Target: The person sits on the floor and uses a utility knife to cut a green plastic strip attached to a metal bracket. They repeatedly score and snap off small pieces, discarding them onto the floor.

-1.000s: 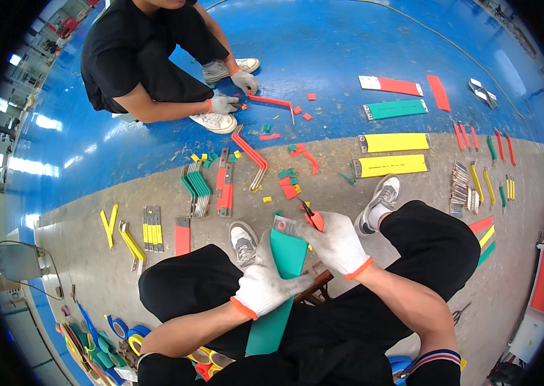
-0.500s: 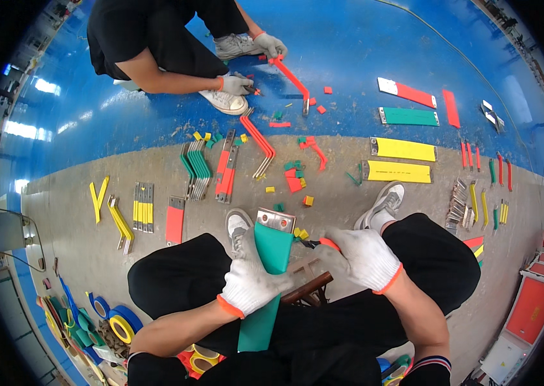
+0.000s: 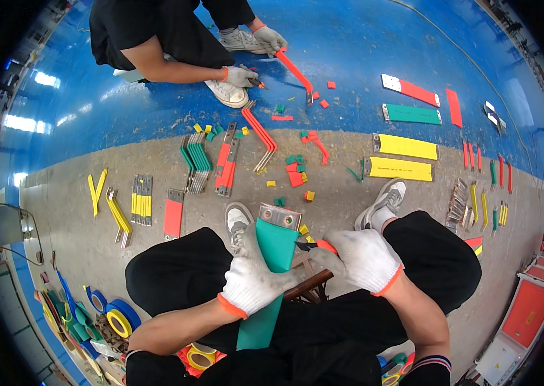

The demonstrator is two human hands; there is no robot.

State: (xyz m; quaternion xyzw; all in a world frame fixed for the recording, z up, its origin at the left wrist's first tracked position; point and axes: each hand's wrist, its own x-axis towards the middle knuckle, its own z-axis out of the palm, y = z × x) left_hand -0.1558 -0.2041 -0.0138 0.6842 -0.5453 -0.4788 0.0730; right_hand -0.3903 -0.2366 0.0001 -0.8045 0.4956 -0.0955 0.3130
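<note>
My left hand is closed round a wide flat busbar in green sleeving, which slants up from my lap. Its bare metal end has two bolt holes and points away from me. In my right hand is a red-and-black knife; its dark tip is at the right edge of the green sleeve, just below the bare metal. My right fingers are wrapped round the knife, and its blade is hardly visible. Beneath the bar, a brown metal support shows between my legs.
Opposite, a crouching person's gloved hands hold a red-sleeved bent bar and a small tool. Yellow-sleeved bars lie right, green bent bars left. Colored scraps litter the floor. Tape rolls sit lower left; a red-and-white cabinet stands right.
The bar's bare end has shifted slightly right. The knife tip remains by the sleeve's edge with little movement. The other person's hand with the small tool has moved slightly up.
</note>
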